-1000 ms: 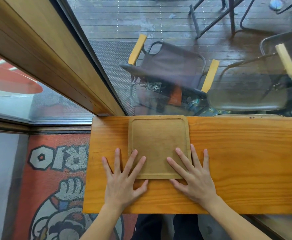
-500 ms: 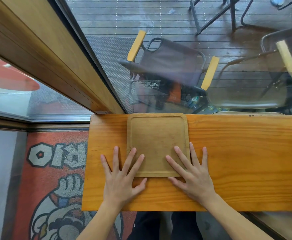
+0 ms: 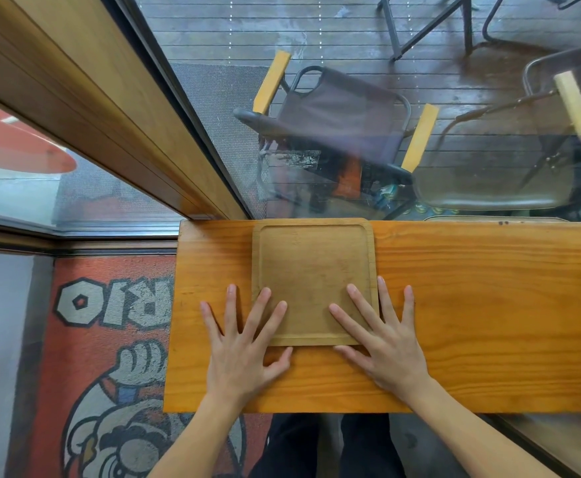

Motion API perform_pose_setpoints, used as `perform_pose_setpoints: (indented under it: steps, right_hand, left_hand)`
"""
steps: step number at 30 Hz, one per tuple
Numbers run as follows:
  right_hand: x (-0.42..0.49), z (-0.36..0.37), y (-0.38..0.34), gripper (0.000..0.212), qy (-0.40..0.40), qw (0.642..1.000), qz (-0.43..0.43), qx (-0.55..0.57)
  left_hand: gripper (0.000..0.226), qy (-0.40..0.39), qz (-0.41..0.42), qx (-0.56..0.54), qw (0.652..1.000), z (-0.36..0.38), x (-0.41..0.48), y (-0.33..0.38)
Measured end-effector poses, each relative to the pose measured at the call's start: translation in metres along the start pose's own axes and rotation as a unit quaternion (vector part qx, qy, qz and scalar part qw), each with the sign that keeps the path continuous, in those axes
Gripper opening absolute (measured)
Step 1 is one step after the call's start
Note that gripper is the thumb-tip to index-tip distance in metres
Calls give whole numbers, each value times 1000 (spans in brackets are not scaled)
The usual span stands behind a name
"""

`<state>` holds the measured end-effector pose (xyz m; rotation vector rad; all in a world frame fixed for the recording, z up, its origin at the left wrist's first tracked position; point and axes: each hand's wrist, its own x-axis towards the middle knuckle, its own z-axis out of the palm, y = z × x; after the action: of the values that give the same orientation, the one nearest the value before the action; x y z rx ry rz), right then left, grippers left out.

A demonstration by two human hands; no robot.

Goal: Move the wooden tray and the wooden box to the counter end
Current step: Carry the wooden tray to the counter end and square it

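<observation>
A square wooden tray [image 3: 311,267] with a raised rim lies flat on the orange wooden counter [image 3: 472,305], near the counter's left end and against its far edge. My left hand [image 3: 244,343] lies flat with fingers spread; two fingers rest on the tray's near left corner. My right hand [image 3: 380,336] lies flat too, fingers spread over the tray's near right corner. Neither hand grips anything. No wooden box is in view.
The counter's left end [image 3: 173,315] drops to a red patterned floor mat [image 3: 109,339]. A glass window [image 3: 351,115] and a wooden frame [image 3: 103,108] stand right behind the counter; chairs are outside. My legs show under the near edge.
Both hands and the tray have stayed in place; only the view has shifted slightly.
</observation>
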<state>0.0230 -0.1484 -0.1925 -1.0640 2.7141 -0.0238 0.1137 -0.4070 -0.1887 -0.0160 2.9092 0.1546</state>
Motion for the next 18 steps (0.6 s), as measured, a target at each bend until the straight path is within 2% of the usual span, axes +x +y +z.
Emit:
perform_pose_setpoints:
  steps: [18]
  right_hand:
    - [0, 1, -1, 66, 13, 1000, 7, -7]
  left_hand:
    - [77, 18, 3, 9, 1000, 0, 0, 0]
